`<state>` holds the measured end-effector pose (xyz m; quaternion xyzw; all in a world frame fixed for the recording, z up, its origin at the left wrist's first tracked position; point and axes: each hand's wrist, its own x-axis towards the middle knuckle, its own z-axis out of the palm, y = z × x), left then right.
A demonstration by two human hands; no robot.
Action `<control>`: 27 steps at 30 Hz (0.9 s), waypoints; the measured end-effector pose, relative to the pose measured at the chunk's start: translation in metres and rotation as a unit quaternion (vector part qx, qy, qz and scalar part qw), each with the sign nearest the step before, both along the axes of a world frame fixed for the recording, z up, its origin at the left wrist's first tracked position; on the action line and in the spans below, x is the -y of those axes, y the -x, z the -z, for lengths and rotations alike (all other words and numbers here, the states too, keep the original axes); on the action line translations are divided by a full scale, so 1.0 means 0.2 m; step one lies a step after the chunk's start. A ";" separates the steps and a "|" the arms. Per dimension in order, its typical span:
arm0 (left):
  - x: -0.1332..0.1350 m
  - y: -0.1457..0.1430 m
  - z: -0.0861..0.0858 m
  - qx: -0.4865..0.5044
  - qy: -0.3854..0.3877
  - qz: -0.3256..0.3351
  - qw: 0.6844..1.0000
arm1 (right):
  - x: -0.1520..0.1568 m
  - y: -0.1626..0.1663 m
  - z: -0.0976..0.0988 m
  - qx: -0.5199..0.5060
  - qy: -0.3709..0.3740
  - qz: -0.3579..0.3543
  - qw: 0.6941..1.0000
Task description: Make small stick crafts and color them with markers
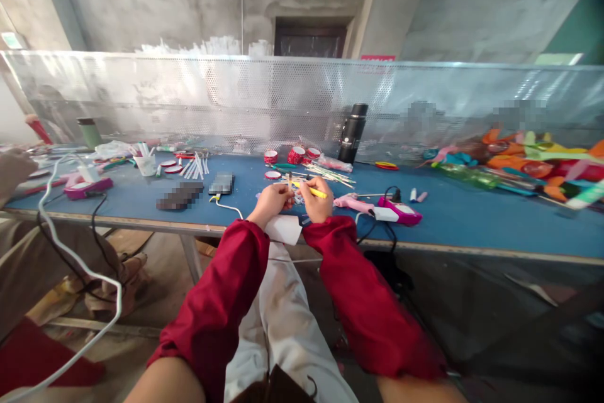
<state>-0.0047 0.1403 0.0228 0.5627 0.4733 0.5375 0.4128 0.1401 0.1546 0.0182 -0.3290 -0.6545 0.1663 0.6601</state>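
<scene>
Over the table's front edge, my left hand (274,200) is closed, its fingertips pinching a small upright piece too small to name. My right hand (317,199) is closed around a slim yellow pen-like tool (312,190), whose tip points left toward the left fingertips. Just below the hands is a white paper cup (284,229), lying tilted at the edge. Small clear scraps are scattered between and behind the hands. To the right of my right hand lies a pink glue gun (353,203) beside a magenta stand (401,210).
Thin sticks (330,173) and red-white paper cups (296,154) lie behind my hands, near a black flask (353,134). Two phones (221,183) rest at left, one cabled. Colourful balloons (533,167) pile up at right. Another person's hand (16,167) shows at far left.
</scene>
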 end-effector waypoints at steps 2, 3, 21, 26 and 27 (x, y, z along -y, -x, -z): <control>0.00 0.00 0.00 0.003 -0.001 -0.001 1.000 | 0.00 0.00 0.00 -0.008 -0.005 0.009 1.000; 0.01 0.00 -0.01 0.005 0.001 -0.001 1.000 | 0.00 0.00 0.00 -0.010 -0.007 0.004 1.000; 0.00 0.00 0.00 0.012 0.001 0.004 1.000 | 0.00 0.00 0.00 -0.004 -0.006 0.002 1.000; 0.00 0.00 0.00 0.018 0.004 0.003 1.000 | -0.02 0.00 0.01 -0.017 -0.014 -0.011 1.000; 0.00 0.00 0.00 0.018 0.004 0.004 1.000 | -0.02 0.00 0.01 -0.013 -0.012 -0.020 1.000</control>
